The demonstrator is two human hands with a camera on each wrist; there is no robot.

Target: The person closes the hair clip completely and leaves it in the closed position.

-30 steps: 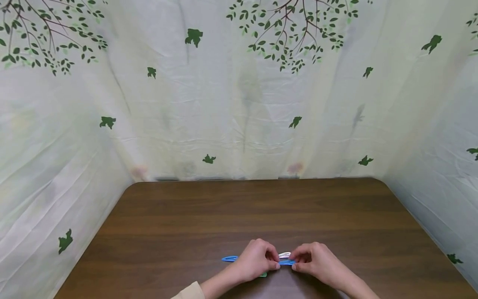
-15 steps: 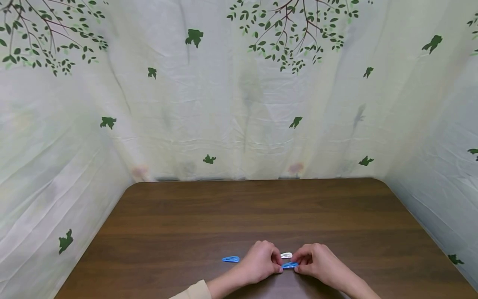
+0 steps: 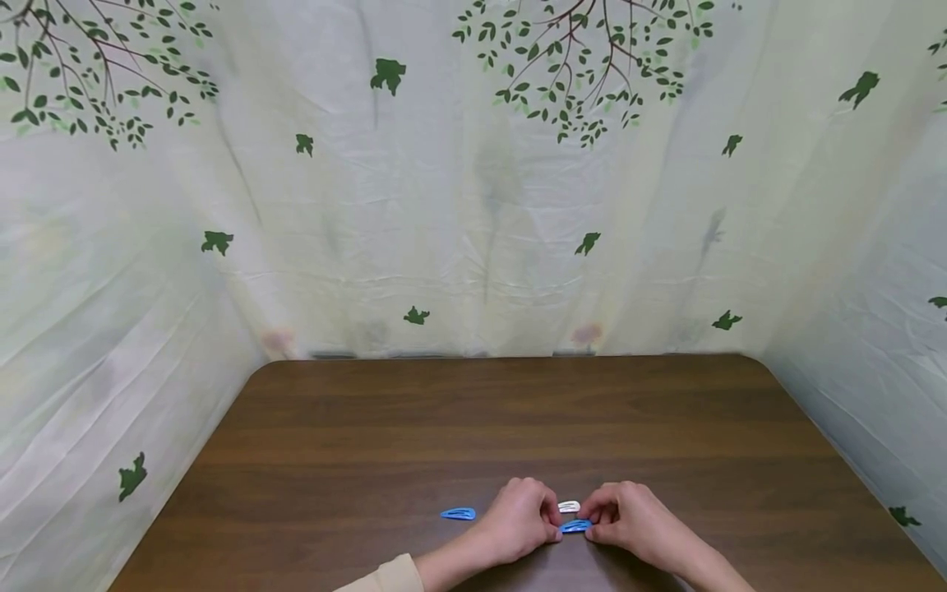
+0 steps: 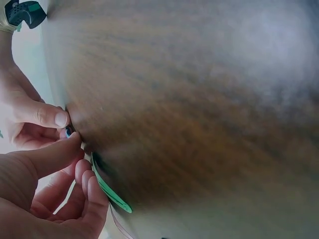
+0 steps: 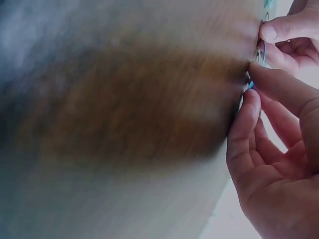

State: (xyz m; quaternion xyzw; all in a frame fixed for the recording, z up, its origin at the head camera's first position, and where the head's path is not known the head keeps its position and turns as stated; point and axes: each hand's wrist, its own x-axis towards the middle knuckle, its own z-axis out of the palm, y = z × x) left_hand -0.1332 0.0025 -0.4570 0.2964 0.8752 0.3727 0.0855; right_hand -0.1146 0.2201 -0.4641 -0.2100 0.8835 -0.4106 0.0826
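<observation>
Between the fingertips of both hands lies a blue snap hair clip, held low at the table. The left hand pinches its left end and the right hand its right end. Just behind it rests a white snap hair clip, partly covered by the fingers. Another blue hair clip lies by itself left of the left hand. In the left wrist view a green hair clip sits beside the left hand's curled fingers; the hand hides it from the head view.
The brown wooden table stretches away beyond the hands. A pale curtain printed with leaves and branches surrounds it on the back and both sides.
Both hands have shifted slightly right and toward the person with the blue hair clip, whose face now shows more flatly. The green clip has gone out of sight behind the left hand.
</observation>
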